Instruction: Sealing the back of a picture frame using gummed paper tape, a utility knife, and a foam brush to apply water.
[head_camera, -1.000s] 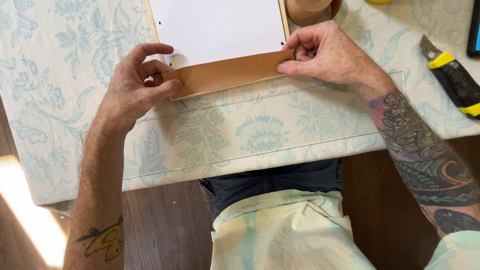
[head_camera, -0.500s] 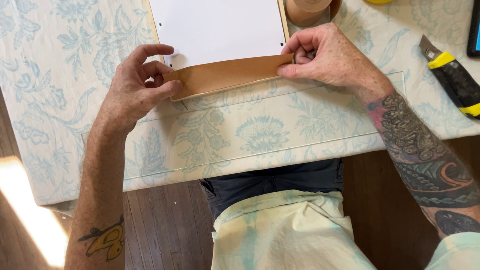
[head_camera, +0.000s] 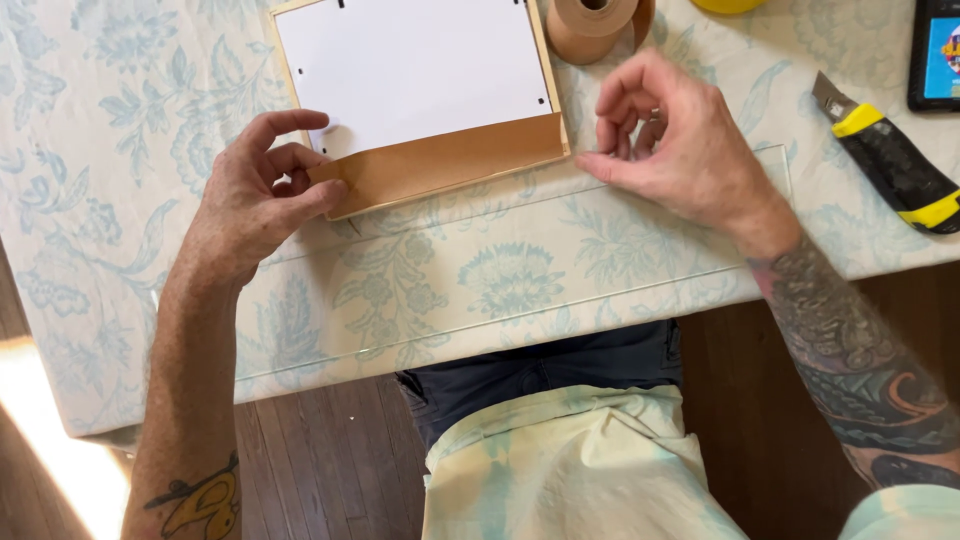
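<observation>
A light wooden picture frame (head_camera: 547, 75) lies face down on the flowered tablecloth, its white backing board (head_camera: 415, 70) showing. A strip of brown paper tape (head_camera: 450, 165) runs along the frame's near edge. My left hand (head_camera: 255, 195) pinches the left end of the strip between thumb and fingers. My right hand (head_camera: 675, 145) hovers just right of the frame's corner, fingers loosely curled and apart, holding nothing; its thumb points at the strip's right end without touching it.
A roll of brown paper tape (head_camera: 592, 25) stands behind the frame's right corner. A yellow and black utility knife (head_camera: 885, 155) lies at the right. A dark device with a bright screen (head_camera: 935, 55) sits at the far right. The table's near edge (head_camera: 480, 345) runs above my lap.
My right hand has let go of the strip's right end and pulled away to the right. My left hand still holds the left end. The view shifted slightly.
</observation>
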